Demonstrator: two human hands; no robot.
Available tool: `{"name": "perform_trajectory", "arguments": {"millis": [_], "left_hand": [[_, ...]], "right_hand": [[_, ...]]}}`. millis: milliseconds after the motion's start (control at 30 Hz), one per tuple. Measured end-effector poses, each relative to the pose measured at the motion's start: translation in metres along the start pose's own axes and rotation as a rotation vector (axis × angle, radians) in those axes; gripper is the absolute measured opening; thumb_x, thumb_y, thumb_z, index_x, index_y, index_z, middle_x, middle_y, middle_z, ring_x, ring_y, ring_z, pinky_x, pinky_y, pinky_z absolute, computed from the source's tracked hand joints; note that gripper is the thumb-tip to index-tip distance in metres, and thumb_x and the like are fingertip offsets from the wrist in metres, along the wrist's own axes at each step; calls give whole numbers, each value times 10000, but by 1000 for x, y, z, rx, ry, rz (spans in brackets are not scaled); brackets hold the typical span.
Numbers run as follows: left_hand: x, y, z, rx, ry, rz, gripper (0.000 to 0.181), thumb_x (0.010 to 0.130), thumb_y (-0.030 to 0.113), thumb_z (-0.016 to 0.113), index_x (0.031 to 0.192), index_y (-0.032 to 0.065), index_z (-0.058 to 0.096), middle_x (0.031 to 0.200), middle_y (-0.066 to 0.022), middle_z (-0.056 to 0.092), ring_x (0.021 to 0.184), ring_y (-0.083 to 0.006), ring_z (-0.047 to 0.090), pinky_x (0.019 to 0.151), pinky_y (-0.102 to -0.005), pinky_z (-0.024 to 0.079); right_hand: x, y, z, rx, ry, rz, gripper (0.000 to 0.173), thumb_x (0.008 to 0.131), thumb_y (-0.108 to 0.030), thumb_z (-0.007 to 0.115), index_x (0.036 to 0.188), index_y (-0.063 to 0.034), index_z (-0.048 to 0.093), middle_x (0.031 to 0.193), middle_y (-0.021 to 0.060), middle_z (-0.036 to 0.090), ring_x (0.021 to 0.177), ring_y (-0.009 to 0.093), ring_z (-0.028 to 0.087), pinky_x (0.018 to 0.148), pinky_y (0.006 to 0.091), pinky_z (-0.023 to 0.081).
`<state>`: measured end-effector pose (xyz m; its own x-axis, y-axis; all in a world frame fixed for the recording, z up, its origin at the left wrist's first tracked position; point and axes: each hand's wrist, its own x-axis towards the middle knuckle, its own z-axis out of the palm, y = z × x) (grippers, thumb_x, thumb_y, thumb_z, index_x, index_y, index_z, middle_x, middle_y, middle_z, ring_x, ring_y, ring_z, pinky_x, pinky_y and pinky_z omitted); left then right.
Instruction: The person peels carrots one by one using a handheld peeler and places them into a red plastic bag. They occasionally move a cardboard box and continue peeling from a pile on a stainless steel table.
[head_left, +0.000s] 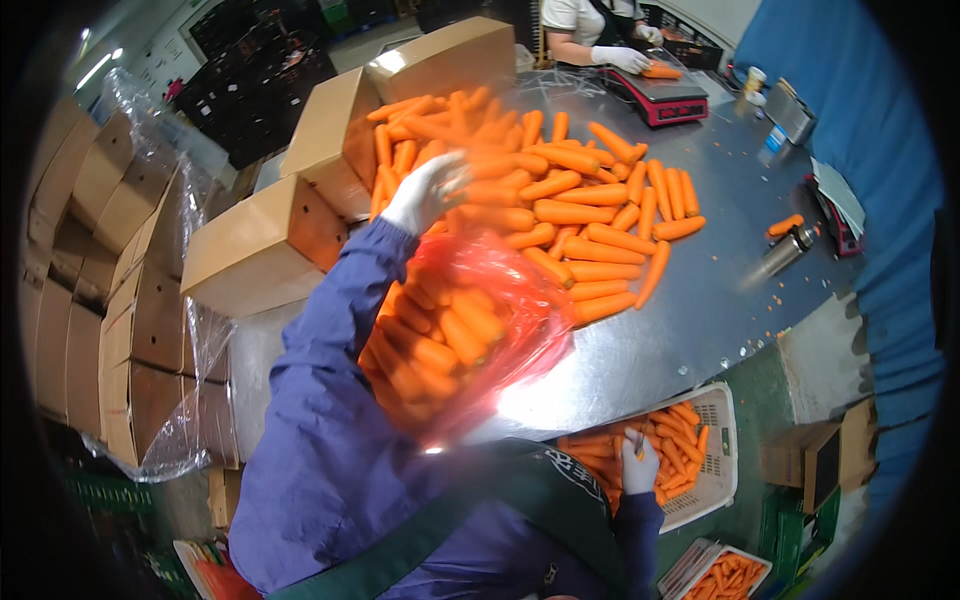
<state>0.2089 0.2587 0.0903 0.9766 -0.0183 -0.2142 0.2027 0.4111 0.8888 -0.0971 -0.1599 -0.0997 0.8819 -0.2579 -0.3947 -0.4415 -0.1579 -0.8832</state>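
My left hand (429, 193), in a white glove, reaches over the left side of a large pile of carrots (592, 193) on a metal table. Its fingers are bent at several blurred carrots, and whether it grips one is unclear. Below that arm, a red translucent plastic bag (529, 315) lies with its mouth spread, and many carrots (427, 345) are in it. My right hand (639, 461), also gloved, hangs over a white plastic crate (724, 472) of carrots beside the table's near edge. Its fingers are curled, with something small and yellowish showing between them.
Cardboard boxes (247, 255) line the table's left edge. Across the metal table (739, 180), a co-worker's gloved hand (621, 58) is at a red weighing scale (667, 105). A steel flask (780, 253) lies at right. Another carrot crate (679, 574) stands low right.
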Motion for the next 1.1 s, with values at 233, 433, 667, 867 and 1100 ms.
{"name": "perform_trajectory", "arguments": {"millis": [233, 433, 667, 867, 1100], "left_hand": [[-119, -47, -116, 747, -72, 105, 194, 862, 59, 481, 1004, 13, 606, 874, -54, 645, 766, -144, 593, 759, -259, 467], [-114, -70, -83, 1568, -142, 803, 415, 681, 198, 652, 1085, 126, 592, 1110, -99, 563, 1113, -306, 473, 954, -433, 363], [-71, -45, -78, 1334, -339, 615, 460, 701, 293, 725, 1103, 111, 596, 1066, -88, 597, 1027, -281, 548, 924, -357, 393], [-111, -62, 25, -371, -439, -68, 529, 879, 481, 502, 1232, 92, 443, 1110, -113, 562, 1041, -265, 543, 963, -447, 404], [-140, -126, 105, -818, -554, -420, 630, 902, 546, 375, 1362, 120, 318, 1412, -157, 322, 1229, -372, 400, 1006, -494, 362]], "right_hand": [[41, -143, 139, -86, -342, -525, 296, 834, -118, 627, 1089, 25, 578, 927, 102, 636, 869, 150, 608, 754, 264, 472], [47, -182, 200, -215, -343, -504, 413, 778, -263, 689, 1092, -13, 594, 902, 101, 627, 785, 199, 590, 674, 279, 462], [58, -139, 112, 458, -602, 4, 367, 835, -206, 603, 1098, 46, 560, 763, 34, 579, 475, 71, 463, 423, 198, 346], [13, -139, 62, 784, -639, -130, 452, 849, -172, 548, 1236, 37, 445, 898, 86, 602, 541, 102, 495, 481, 200, 390], [-31, -154, 48, 481, -445, -195, 521, 859, -176, 565, 1305, 36, 398, 800, 40, 561, 602, 67, 511, 517, 169, 396]]}}
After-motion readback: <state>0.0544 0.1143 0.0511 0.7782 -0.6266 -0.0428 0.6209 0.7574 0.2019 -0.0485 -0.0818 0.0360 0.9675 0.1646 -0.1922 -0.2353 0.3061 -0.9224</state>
